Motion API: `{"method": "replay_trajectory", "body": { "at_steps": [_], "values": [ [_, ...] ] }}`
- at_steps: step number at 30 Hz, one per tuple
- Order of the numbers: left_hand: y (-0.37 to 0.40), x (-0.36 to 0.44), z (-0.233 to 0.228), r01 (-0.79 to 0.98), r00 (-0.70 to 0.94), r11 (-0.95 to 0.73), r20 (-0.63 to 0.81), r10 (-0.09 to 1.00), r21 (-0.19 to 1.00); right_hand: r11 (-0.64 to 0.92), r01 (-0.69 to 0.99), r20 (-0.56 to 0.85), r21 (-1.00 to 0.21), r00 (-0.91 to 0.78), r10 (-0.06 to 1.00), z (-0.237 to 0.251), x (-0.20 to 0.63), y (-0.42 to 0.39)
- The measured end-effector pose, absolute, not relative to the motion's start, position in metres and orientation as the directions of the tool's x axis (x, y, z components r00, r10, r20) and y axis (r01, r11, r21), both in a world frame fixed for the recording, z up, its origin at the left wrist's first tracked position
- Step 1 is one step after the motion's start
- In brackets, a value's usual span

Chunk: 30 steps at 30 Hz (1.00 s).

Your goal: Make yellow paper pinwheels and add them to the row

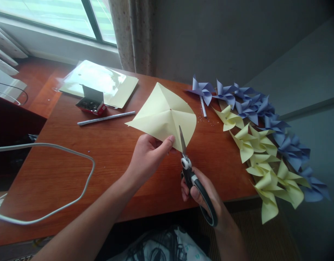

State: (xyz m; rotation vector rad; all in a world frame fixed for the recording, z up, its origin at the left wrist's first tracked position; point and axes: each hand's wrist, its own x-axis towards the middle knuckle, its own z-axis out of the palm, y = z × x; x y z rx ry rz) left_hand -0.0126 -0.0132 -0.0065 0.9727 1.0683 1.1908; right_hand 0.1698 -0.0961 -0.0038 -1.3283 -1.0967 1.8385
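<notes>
My left hand [148, 156] pinches the near edge of a pale yellow creased paper square [163, 114], holding it just above the wooden desk [74, 174]. Black-handled scissors [192, 177] are gripped in my right hand [202, 195]; their blades point up into the near corner of the paper, along a diagonal crease. A small dark mark sits at the centre of the paper.
Several finished yellow pinwheels [261, 159] and blue pinwheels [254, 105] lie along the desk's right edge. A white stick [105, 118], a small red box of pins [91, 104] and a plastic sleeve of paper [98, 82] lie at the back left. A white cable [47, 148] loops at the left.
</notes>
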Motion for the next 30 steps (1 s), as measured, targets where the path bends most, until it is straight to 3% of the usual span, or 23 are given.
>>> {"method": "replay_trajectory", "body": {
  "at_steps": [30],
  "values": [
    [-0.0133, -0.0139, -0.0065, -0.269, 0.072, 0.124, -0.108, 0.992, 0.955, -0.492, -0.034, -0.465, -0.870, -0.278, 0.841, -0.0079, 0.1697, -0.0982]
  ]
}}
